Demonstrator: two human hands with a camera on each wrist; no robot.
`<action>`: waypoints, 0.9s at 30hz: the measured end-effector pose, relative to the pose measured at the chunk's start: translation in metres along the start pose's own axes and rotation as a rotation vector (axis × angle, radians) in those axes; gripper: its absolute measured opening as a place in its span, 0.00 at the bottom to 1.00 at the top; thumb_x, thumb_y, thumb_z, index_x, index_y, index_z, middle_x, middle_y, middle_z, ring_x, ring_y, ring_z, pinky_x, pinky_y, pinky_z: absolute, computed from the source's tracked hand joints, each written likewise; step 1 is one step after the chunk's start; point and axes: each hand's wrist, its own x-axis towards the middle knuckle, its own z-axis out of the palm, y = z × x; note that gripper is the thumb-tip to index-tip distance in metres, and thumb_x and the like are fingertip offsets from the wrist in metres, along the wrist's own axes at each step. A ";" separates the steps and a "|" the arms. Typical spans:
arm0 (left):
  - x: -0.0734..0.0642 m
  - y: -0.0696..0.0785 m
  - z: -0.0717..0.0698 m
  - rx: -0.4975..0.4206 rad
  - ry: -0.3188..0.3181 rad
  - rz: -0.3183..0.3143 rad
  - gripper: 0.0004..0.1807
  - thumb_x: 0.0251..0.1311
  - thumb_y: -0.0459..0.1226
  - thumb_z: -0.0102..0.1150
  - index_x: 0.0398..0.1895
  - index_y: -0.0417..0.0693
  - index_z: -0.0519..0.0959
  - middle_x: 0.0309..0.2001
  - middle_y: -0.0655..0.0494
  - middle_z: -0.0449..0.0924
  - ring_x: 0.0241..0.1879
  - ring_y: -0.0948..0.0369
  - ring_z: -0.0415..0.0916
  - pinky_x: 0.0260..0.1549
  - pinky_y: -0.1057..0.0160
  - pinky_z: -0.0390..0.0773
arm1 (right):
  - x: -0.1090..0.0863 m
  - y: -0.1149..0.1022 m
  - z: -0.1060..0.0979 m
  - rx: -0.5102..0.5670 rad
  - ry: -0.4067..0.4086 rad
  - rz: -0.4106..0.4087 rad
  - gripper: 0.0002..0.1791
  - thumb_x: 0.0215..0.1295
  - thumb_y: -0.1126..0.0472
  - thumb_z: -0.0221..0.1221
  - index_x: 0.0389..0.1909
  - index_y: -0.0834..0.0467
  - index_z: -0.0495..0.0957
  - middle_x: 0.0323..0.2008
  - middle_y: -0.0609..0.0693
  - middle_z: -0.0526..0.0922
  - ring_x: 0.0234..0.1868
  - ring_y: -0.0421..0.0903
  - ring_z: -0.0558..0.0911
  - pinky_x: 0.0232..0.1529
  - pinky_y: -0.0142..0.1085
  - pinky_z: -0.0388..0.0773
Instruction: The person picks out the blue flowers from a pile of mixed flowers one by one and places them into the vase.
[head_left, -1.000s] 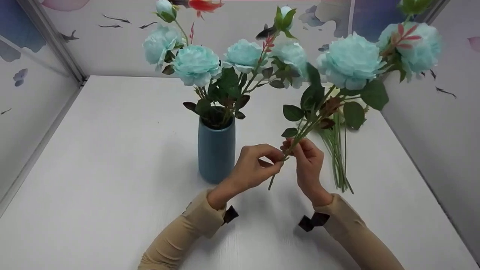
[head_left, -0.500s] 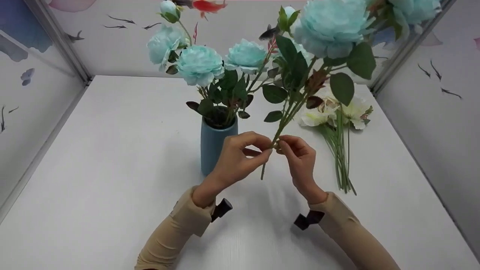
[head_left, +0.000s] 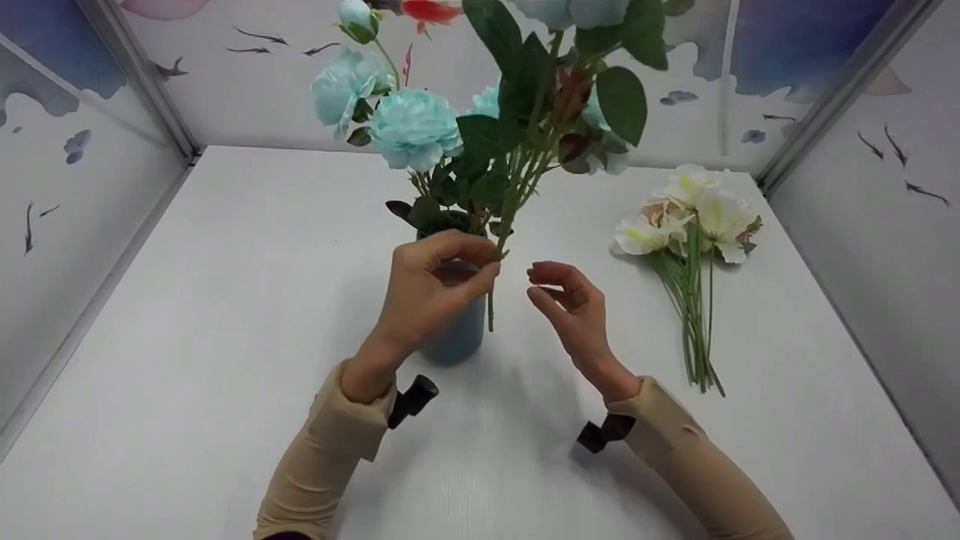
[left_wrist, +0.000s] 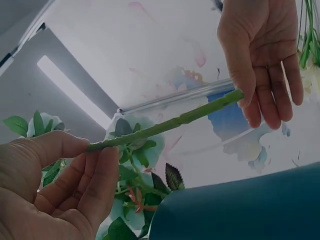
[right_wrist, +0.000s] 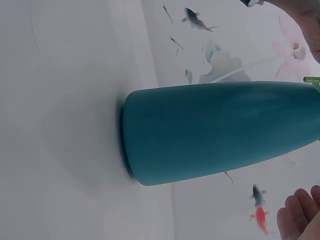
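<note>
My left hand (head_left: 427, 289) pinches the green stem (head_left: 491, 307) of a pale-blue artificial flower spray between thumb and fingertips. The spray's dark leaves (head_left: 626, 105) rise over the vase, and its blooms are cut off by the head view's top edge. Below the grip, the bare stem end (left_wrist: 200, 112) shows in the left wrist view. To the right, my right hand (head_left: 574, 311) hovers apart from the stem, its fingers loosely bent around nothing. The blue vase (head_left: 454, 341) stands upright behind my left hand, holding more pale-blue flowers (head_left: 416, 129); its mouth is partly hidden.
A bunch of cream-white flowers (head_left: 694, 217) lies on the white table (head_left: 225, 337) at the right, stems pointing towards me. Printed walls (head_left: 862, 112) enclose the table's back and sides.
Both hands were at the stem; my right hand has come away from it. My left hand has carried the spray leftward and farther up, in front of the vase, and it stands more upright.
</note>
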 end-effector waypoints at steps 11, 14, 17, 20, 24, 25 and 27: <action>0.017 0.019 -0.030 0.022 0.109 0.044 0.06 0.53 0.25 0.60 0.35 0.34 0.82 0.31 0.50 0.82 0.29 0.60 0.79 0.30 0.60 0.82 | 0.010 0.003 0.017 -0.018 -0.098 0.029 0.24 0.57 0.70 0.61 0.55 0.71 0.69 0.52 0.63 0.74 0.54 0.58 0.73 0.55 0.53 0.68; 0.021 0.022 -0.034 0.036 0.137 0.047 0.07 0.53 0.26 0.60 0.35 0.34 0.82 0.31 0.49 0.82 0.29 0.60 0.79 0.30 0.60 0.82 | 0.014 0.002 0.020 -0.011 -0.105 0.028 0.25 0.57 0.71 0.61 0.56 0.70 0.68 0.53 0.61 0.74 0.54 0.54 0.73 0.55 0.56 0.66; 0.025 0.020 -0.037 0.047 0.159 0.056 0.06 0.52 0.26 0.61 0.35 0.33 0.82 0.31 0.49 0.82 0.28 0.60 0.78 0.30 0.61 0.82 | 0.016 0.002 0.021 -0.010 -0.112 0.022 0.25 0.57 0.70 0.61 0.56 0.69 0.69 0.53 0.58 0.74 0.54 0.50 0.73 0.56 0.53 0.67; 0.029 0.020 -0.039 0.037 0.171 0.077 0.06 0.52 0.25 0.61 0.34 0.32 0.82 0.31 0.48 0.82 0.28 0.60 0.78 0.27 0.63 0.81 | 0.016 0.002 0.021 -0.018 -0.123 0.014 0.25 0.58 0.69 0.60 0.56 0.68 0.69 0.54 0.58 0.74 0.54 0.48 0.73 0.56 0.50 0.68; 0.037 0.023 -0.041 0.023 0.176 0.101 0.06 0.51 0.24 0.60 0.34 0.31 0.81 0.32 0.47 0.82 0.30 0.60 0.79 0.27 0.64 0.80 | 0.020 0.000 0.021 -0.018 -0.129 -0.005 0.25 0.57 0.68 0.60 0.56 0.69 0.69 0.54 0.61 0.73 0.55 0.50 0.73 0.56 0.52 0.67; 0.039 0.024 -0.041 0.025 0.180 0.106 0.06 0.52 0.24 0.60 0.34 0.31 0.81 0.32 0.47 0.82 0.31 0.60 0.79 0.27 0.63 0.81 | 0.021 0.000 0.021 -0.016 -0.130 -0.009 0.25 0.57 0.68 0.61 0.56 0.69 0.69 0.54 0.61 0.73 0.55 0.52 0.73 0.56 0.51 0.67; 0.043 0.026 -0.043 0.030 0.191 0.120 0.06 0.52 0.25 0.60 0.34 0.31 0.81 0.32 0.47 0.82 0.31 0.60 0.79 0.28 0.61 0.81 | 0.023 -0.001 0.021 -0.010 -0.130 -0.014 0.25 0.57 0.68 0.61 0.56 0.69 0.69 0.54 0.63 0.73 0.55 0.56 0.72 0.56 0.50 0.68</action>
